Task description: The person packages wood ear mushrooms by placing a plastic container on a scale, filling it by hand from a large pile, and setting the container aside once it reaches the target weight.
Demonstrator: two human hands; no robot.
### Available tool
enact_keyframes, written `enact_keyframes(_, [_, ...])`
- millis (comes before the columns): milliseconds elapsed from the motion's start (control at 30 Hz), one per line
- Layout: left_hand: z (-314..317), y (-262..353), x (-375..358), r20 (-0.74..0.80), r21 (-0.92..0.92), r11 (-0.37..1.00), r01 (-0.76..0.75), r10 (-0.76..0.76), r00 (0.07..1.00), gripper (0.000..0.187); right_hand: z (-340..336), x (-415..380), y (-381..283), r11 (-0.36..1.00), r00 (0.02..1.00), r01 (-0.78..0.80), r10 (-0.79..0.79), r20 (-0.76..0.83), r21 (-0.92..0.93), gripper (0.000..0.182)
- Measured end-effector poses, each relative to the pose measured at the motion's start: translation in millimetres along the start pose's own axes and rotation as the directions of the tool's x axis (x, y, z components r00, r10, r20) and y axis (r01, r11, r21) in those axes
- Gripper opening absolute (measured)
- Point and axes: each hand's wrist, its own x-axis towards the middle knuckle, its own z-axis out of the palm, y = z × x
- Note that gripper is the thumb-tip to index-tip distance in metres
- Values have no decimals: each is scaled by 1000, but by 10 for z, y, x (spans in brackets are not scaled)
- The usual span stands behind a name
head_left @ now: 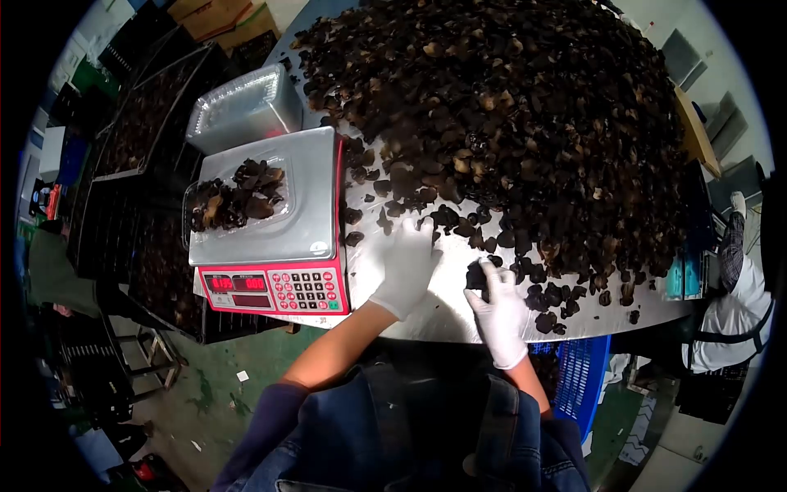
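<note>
Dark brown wood ear mushrooms lie heaped on a metal table, with loose pieces scattered along the heap's near edge. My left hand, in a white glove, rests over the bare metal with its fingers stretched toward a few loose pieces. In its matching glove, my right hand pinches a dark wood ear piece between thumb and fingers. To the left stands a red digital scale. On its pan sits a clear plastic tray partly filled with wood ears.
A stack of clear plastic trays stands behind the scale. Black crates of dark pieces fill the left side. A blue basket is below the table's right edge. Another person in a white garment is at the far right.
</note>
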Motion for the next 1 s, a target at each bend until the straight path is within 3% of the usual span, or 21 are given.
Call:
enact_keyframes(33, [45, 1, 36, 11, -33, 999, 9, -8, 1000, 28, 94, 41, 9, 997, 997, 71, -72, -27, -27, 55])
enact_keyframes(133, [163, -122, 66, 68, -42, 999, 14, -12, 998, 22, 170, 138, -13, 989, 987, 141, -137, -85, 40, 41])
enact_keyframes(167, [163, -170, 27, 48, -48, 999, -21, 24, 999, 21, 160, 170, -34, 987, 991, 119, -111, -73, 112, 25])
enact_keyframes(267, [67, -219, -30, -31, -98, 994, -43, 41, 999, 22, 223, 209, 107, 952, 964, 231, -196, -177, 200, 18])
enact_keyframes(333, [-64, -200, 0, -81, -191, 982, 9, -25, 996, 24, 27, 321, -38, 941, 985, 121, -75, -154, 315, 11])
enact_keyframes(433, [-38, -140, 179, -45, -130, 991, -36, 30, 999, 27, -17, 594, -31, 965, 932, 251, -221, -287, 73, 18])
enact_keyframes(500, [36, -57, 329, 95, -21, 997, -73, 75, 993, 29, 8, 688, -38, 973, 952, 231, -224, -211, 9, 32])
enact_keyframes(533, [138, -78, 354, 86, 103, 974, -202, 193, 977, 32, 6, 767, -92, 964, 945, 264, -261, -195, -14, 36])
enact_keyframes(567, [217, -80, 333, 69, 155, 958, -242, 234, 970, 30, -43, 799, -183, 995, 995, 86, -84, 45, -56, 42])
enact_keyframes(600, [291, -87, 300, 51, 217, 937, -272, 268, 962, 29, 55, 775, -107, 977, 974, 211, -214, -70, -40, 43])
enact_keyframes(667, [658, -138, 282, -51, 237, 924, -299, 320, 946, 26, 133, 793, -156, 985, 985, 162, -165, -45, -65, 40])
enact_keyframes(733, [691, -8, 308, 48, 187, 960, -210, 204, 978, 25, 213, 803, -94, 981, 975, 184, -190, -112, -65, 34])
enact_keyframes(800, [377, 55, 332, 66, 90, 978, -187, 181, 981, 26, 173, 846, -45, 992, 992, 116, -118, -36, -52, 31])
enact_keyframes(833, [303, 28, 338, -137, 234, 921, -311, 348, 927, 23, 154, 863, -31, 991, 989, 136, -136, -52, -12, 30])
enact_keyframes(867, [220, -19, 340, 22, 23, 973, -229, 229, 973, 23, 132, 889, -46, 993, 992, 116, -115, -49, 15, 28])
enact_keyframes(933, [-492, -4, 213, -151, 54, 964, -262, 267, 952, 13, 119, 958, -73, 960, 966, 243, -227, -120, 140, 28])
enact_keyframes(967, [-834, -44, 182, -112, -60, 983, -173, 165, 980, 10, -54, 996, -347, 961, 990, 135, -143, 17, 243, 29])
enact_keyframes(1000, [-939, -288, 161, -132, 15, 970, -242, 242, 961, 11, -90, 1039, -530, 916, 957, 288, -284, -55, 280, 28])
